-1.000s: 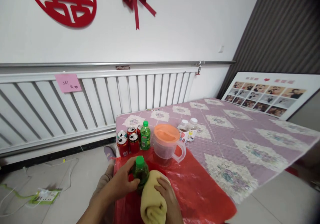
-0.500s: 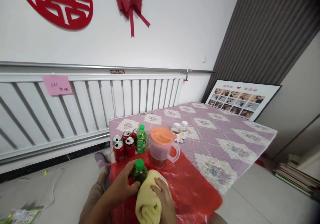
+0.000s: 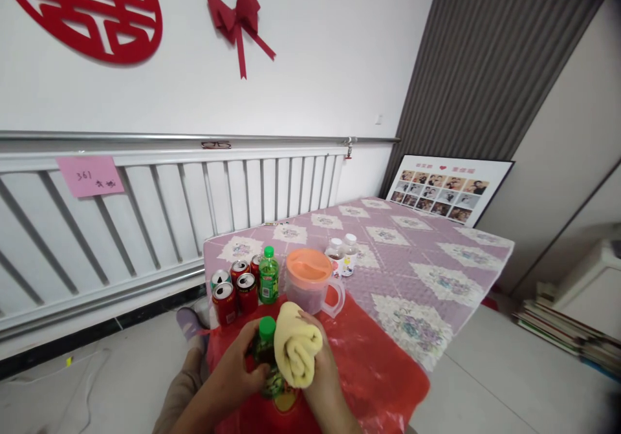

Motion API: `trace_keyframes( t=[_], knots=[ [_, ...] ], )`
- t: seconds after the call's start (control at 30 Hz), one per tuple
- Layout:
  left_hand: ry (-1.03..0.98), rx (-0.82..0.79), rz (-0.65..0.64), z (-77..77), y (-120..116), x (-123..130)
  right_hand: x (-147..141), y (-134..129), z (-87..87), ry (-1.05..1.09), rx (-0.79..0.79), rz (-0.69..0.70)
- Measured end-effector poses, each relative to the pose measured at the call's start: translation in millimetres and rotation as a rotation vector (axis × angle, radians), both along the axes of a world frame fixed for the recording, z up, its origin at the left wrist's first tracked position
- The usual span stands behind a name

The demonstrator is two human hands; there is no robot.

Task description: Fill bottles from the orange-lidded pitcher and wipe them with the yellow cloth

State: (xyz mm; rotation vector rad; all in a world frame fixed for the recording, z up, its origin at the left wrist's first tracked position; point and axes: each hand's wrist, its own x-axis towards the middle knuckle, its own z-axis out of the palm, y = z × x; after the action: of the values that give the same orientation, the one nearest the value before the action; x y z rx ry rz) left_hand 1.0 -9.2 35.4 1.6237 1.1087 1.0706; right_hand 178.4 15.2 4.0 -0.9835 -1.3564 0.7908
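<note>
My left hand (image 3: 242,363) is wrapped round a green-capped drink bottle (image 3: 266,347), low over the red plastic sheet (image 3: 363,356). In my right hand (image 3: 323,363) is a rolled yellow towel (image 3: 297,347), its spiral end facing me, right beside the bottle. Part of the right hand's fingers is hidden behind the roll. Just beyond stands a clear plastic pitcher (image 3: 303,297) with an orange lid (image 3: 309,266). A second green-capped bottle (image 3: 268,277) is upright to its left, next to several drink cans (image 3: 225,303).
Two white-capped bottles (image 3: 349,256) stand behind the pitcher on the purple floral tablecloth (image 3: 388,279). A white radiator (image 3: 169,214) runs along the wall. A photo board (image 3: 449,188) leans at the far right, with stacked books (image 3: 553,330) on the floor.
My right hand has lifted and tilted the towel up beside the bottle, uncovering more of the bottle's label. My left hand still holds the bottle. The view has shifted to the right.
</note>
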Motion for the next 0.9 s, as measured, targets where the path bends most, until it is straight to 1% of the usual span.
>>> trace_keyframes(
  t=[0.1,0.17,0.27,0.33,0.4,0.47,0.53,0.6,0.63,0.7,0.73,0.8,0.9],
  knots=[
    [0.016,-0.004,0.03,-5.3,0.4,-1.8,-6.1,4.6,5.8,-0.056,0.055,0.039],
    [0.036,-0.015,0.047,-4.8,-0.3,-2.0,-8.4,-0.9,1.5,-0.084,0.059,0.064],
    [0.103,-0.032,0.084,5.1,-2.6,-0.3,-6.3,-17.7,-17.2,-0.115,0.048,0.047],
    [0.162,-0.036,0.134,14.2,-4.1,1.5,-0.6,-29.8,-33.8,-0.15,0.061,0.0],
    [0.203,-0.041,0.162,20.0,-4.6,2.7,7.3,-39.8,-49.6,-0.198,0.094,-0.047],
    [0.23,-0.041,0.169,19.9,-4.3,2.4,16.0,-46.8,-62.4,-0.299,0.137,-0.044],
    [0.239,-0.035,0.166,15.3,-3.8,0.9,24.3,-50.8,-71.7,-0.447,0.19,0.017],
    [0.235,-0.036,0.157,9.9,-3.7,-0.5,31.4,-52.2,-77.7,-0.574,0.232,0.069],
    [0.23,-0.039,0.155,8.1,-3.9,-0.9,34.2,-52.3,-79.2,-0.602,0.251,0.063],
    [0.226,-0.045,0.163,7.2,-4.6,-0.4,37.7,-51.6,-77.5,-0.581,0.292,-0.009],
    [0.223,-0.045,0.169,7.9,-4.9,0.4,38.2,-51.2,-73.8,-0.549,0.314,-0.049],
    [0.209,-0.036,0.176,10.4,-5.2,2.2,36.5,-50.4,-60.5,-0.486,0.348,-0.099],
    [0.182,-0.019,0.17,12.5,-4.6,3.6,27.2,-49.4,-33.4,-0.469,0.408,-0.094]
  ],
)
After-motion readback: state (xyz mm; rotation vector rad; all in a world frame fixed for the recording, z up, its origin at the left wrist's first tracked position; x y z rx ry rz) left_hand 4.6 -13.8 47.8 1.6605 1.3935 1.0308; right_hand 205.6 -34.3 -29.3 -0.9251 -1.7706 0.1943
